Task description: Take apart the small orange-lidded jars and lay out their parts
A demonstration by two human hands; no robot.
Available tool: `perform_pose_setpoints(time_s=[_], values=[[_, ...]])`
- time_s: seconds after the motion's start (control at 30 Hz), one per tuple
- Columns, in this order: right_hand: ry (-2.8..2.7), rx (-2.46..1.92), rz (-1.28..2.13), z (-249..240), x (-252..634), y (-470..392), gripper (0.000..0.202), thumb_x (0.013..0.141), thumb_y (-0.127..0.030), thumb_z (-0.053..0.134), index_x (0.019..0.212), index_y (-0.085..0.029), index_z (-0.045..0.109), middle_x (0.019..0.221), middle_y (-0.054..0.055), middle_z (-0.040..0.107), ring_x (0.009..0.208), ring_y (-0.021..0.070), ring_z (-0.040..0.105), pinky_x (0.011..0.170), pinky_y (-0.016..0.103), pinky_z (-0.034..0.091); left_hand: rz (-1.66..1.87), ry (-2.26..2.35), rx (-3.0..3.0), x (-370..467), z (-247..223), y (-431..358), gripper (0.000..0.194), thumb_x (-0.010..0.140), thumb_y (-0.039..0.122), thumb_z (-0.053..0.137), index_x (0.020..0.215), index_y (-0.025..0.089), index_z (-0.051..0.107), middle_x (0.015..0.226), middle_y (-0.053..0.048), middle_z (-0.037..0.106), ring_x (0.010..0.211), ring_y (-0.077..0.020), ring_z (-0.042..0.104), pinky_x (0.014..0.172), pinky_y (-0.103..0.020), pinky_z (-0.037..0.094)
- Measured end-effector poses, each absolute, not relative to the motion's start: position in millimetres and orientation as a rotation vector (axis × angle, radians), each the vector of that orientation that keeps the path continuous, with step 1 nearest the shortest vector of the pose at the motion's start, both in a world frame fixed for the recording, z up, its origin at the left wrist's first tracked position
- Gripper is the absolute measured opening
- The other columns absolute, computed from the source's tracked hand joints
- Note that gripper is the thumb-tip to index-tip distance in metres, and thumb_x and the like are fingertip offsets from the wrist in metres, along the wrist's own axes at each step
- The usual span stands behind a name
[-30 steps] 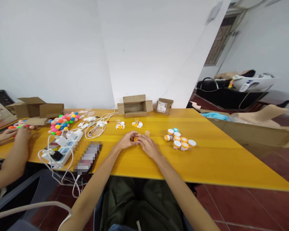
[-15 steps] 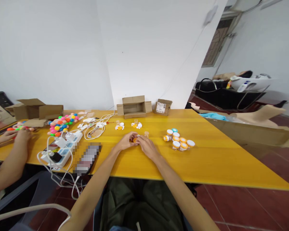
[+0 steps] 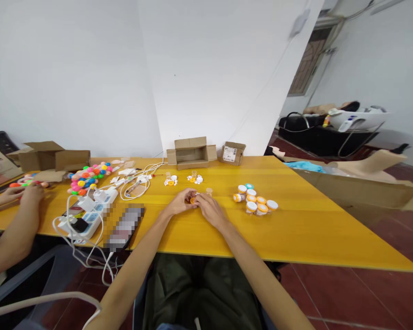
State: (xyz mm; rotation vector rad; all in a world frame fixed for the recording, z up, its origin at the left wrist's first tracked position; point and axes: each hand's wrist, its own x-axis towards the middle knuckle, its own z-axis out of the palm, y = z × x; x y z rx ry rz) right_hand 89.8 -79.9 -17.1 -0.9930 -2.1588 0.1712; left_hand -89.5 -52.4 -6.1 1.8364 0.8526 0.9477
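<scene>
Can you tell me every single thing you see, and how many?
table: one, yellow, middle
jars: about nine, clear, lids white, orange or teal, right on the table
cups: three, clear, around the middle
bits: two piles, white and orange, towards the back
boxes: three, brown, along the back
big box: one, brown, far right
cloth: one, blue, in the big box
basin: one, white, far right
balls: many, mixed colours, left
power strip: one, white, left
cables: several, white, left
phone: one, screen blurred, left
chair: one, grey, bottom left
other person's hands: two, bare, far left
piece: one, orange, centre
left hand: one, bare, around the piece
right hand: one, bare, at the piece
</scene>
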Motion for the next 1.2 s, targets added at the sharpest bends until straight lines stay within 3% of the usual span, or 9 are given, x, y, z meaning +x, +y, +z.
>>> perform_pose_setpoints(time_s=[0.77,1.2], values=[[-2.139,-0.992,0.211,-15.2,90.0,-80.6,0.024,0.091,-0.008,0.044,0.090,-0.023,0.063,0.093,0.005,0.064,0.085,0.0189,0.058,0.076,0.029,0.045,0.936,0.873,1.846,-89.9,-6.2,-52.4,0.058,0.066,0.037,0.085,0.116,0.019,0.062,0.101,-0.005,0.067,0.081,-0.0140,0.061,0.077,-0.029,0.050],[-2.012,-0.979,0.242,-11.8,88.7,-81.8,0.022,0.096,-0.016,0.042,0.086,-0.024,0.061,0.089,0.004,0.064,0.087,0.0198,0.058,0.079,0.030,0.046,0.929,0.926,1.906,-87.2,-1.5,-56.0,0.046,0.069,0.025,0.078,0.112,0.018,0.063,0.102,-0.006,0.070,0.082,-0.0154,0.063,0.077,-0.029,0.052]])
